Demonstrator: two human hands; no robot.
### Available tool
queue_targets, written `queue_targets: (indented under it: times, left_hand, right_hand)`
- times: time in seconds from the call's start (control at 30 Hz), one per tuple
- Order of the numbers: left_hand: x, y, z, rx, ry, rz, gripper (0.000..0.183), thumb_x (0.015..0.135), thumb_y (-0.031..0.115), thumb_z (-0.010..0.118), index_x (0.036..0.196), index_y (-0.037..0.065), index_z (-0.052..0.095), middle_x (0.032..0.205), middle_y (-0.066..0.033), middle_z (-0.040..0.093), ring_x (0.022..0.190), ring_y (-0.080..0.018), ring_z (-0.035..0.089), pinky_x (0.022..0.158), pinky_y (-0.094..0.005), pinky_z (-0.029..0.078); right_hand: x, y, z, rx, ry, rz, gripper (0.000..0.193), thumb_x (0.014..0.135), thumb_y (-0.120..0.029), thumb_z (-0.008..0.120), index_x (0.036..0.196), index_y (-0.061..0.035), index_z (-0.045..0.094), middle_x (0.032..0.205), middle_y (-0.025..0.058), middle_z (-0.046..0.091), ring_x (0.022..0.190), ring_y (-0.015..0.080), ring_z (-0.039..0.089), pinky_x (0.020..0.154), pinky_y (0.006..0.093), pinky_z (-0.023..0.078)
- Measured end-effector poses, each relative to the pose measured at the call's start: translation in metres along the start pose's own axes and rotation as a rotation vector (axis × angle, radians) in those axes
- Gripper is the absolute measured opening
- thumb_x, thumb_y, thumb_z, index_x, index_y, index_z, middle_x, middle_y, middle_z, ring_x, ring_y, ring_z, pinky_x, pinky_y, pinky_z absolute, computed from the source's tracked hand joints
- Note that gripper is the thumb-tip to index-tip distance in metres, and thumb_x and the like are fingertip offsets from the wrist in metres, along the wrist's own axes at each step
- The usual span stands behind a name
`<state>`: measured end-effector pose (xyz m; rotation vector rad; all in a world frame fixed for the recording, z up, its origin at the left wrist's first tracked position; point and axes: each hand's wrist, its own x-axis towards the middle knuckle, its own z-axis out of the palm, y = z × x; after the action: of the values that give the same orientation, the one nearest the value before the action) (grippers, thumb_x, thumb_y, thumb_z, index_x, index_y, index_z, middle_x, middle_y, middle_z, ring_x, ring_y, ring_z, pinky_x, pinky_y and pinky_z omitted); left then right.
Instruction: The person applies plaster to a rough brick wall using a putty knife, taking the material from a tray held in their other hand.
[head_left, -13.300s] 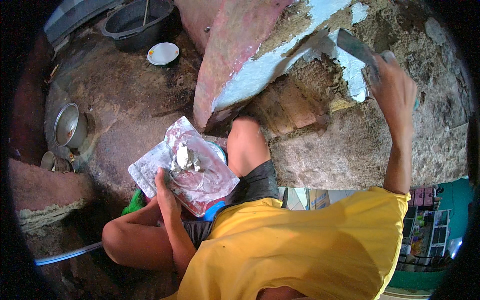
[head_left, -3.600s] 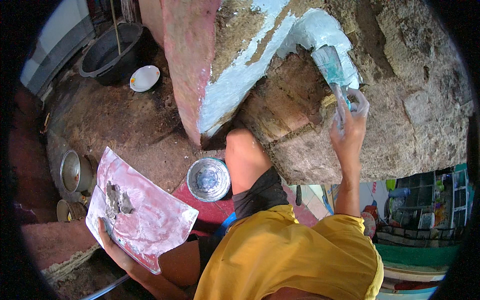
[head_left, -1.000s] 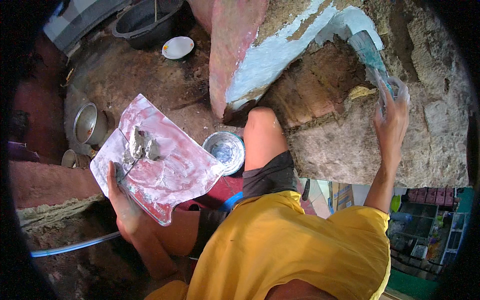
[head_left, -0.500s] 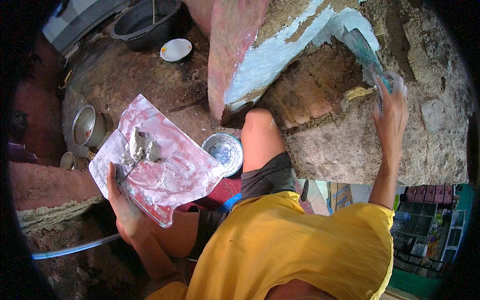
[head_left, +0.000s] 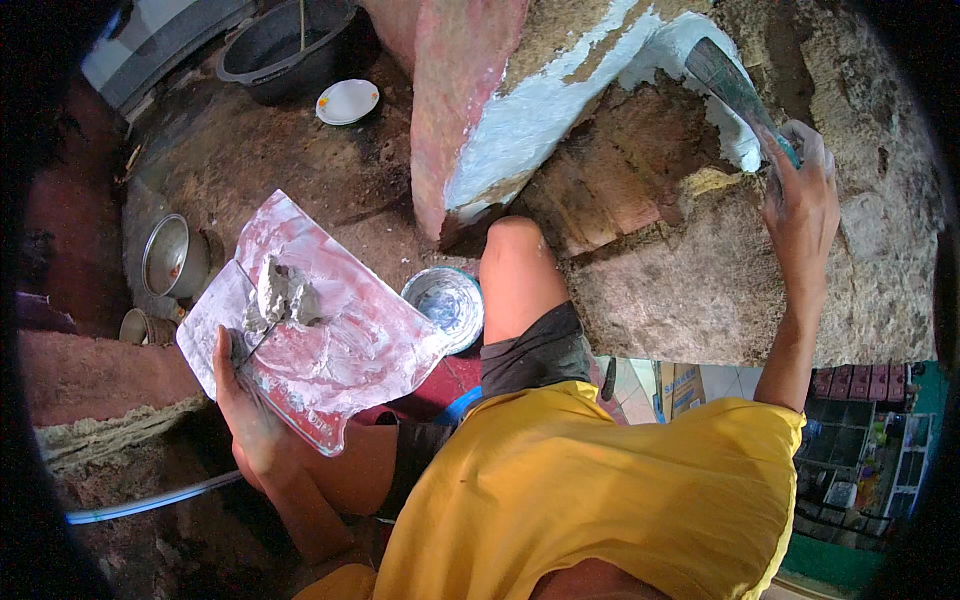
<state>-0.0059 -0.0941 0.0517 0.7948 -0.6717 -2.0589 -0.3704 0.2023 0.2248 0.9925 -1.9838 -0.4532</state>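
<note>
My left hand (head_left: 247, 415) grips the near-left edge of a flat reddish plastic sheet (head_left: 370, 340), thumb on top. White paste smears its surface, and a grey-white lump of plaster (head_left: 283, 295) sits on it. At the upper right, my right hand (head_left: 803, 190) is closed round the handle of a putty knife (head_left: 730, 85). The blade lies against or just over wet white plaster (head_left: 690, 40) along the opening's edge in the rough wall; contact is hard to tell. Below that edge shows a brown recess (head_left: 625, 165).
A paste-smeared bowl (head_left: 445, 305) stands beside my knee. On the dirt-brown floor are a white plate (head_left: 347, 102), a big black basin (head_left: 285, 55) with a stick in it, and a metal pot (head_left: 172, 255). A blue-white hose (head_left: 160, 503) runs at lower left. Cartons (head_left: 683, 388) and shelves (head_left: 845, 450) stand lower right.
My right hand has moved to the right and slightly up, turning the putty knife; more white plaster shows below the blade. My left hand and the sheet stay nearly still.
</note>
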Motion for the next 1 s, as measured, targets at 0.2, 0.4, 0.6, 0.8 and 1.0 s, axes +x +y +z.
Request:
queue_targets:
  times: [0.2,0.4,0.6,0.8,1.0]
  left_hand:
    - [0.001,0.002,-0.002,0.001,0.017,-0.027,0.045,0.091,0.034,0.048,0.117,-0.003,0.050,0.113,-0.0124,0.057,0.102,-0.0232,0.056,0.091,-0.0362,0.042]
    - [0.002,0.003,-0.011,0.019,0.012,-0.008,0.045,0.092,0.034,0.047,0.118,-0.004,0.049,0.113,-0.0129,0.057,0.102,-0.0225,0.056,0.091,-0.0357,0.042]
    - [-0.003,0.006,-0.001,-0.012,-0.002,-0.047,0.045,0.092,0.033,0.046,0.118,-0.004,0.048,0.113,-0.0131,0.057,0.103,-0.0223,0.056,0.092,-0.0354,0.042]
    - [-0.002,0.004,-0.002,0.011,0.023,-0.024,0.046,0.092,0.033,0.046,0.118,-0.005,0.048,0.115,-0.0136,0.056,0.105,-0.0226,0.055,0.093,-0.0354,0.041]
    - [0.008,-0.001,-0.018,0.102,-0.040,0.061,0.046,0.091,0.034,0.048,0.118,-0.004,0.048,0.115,-0.0135,0.056,0.105,-0.0236,0.055,0.093,-0.0362,0.041]
  right_hand:
    - [-0.007,0.002,0.009,0.153,0.045,0.031,0.061,0.062,0.002,0.063,0.119,-0.0190,0.056,0.118,0.0087,0.049,0.100,0.0317,0.050,0.081,0.0395,0.046]
    - [-0.024,0.000,0.027,0.085,0.019,0.052,0.061,0.064,0.000,0.064,0.121,-0.0194,0.054,0.125,0.0146,0.045,0.109,0.0354,0.048,0.088,0.0411,0.044]
    - [-0.014,-0.002,0.014,0.156,-0.096,0.074,0.053,0.069,0.002,0.065,0.118,-0.0155,0.057,0.120,0.0102,0.047,0.106,0.0325,0.051,0.088,0.0418,0.045]
    - [-0.013,-0.002,0.010,0.119,-0.087,0.083,0.051,0.069,0.002,0.065,0.117,-0.0156,0.058,0.121,0.0102,0.048,0.106,0.0319,0.052,0.087,0.0418,0.045]
    - [-0.007,0.004,-0.001,0.225,-0.019,0.178,0.050,0.073,0.000,0.063,0.120,-0.0155,0.057,0.121,0.0129,0.052,0.111,0.0320,0.051,0.090,0.0424,0.044]
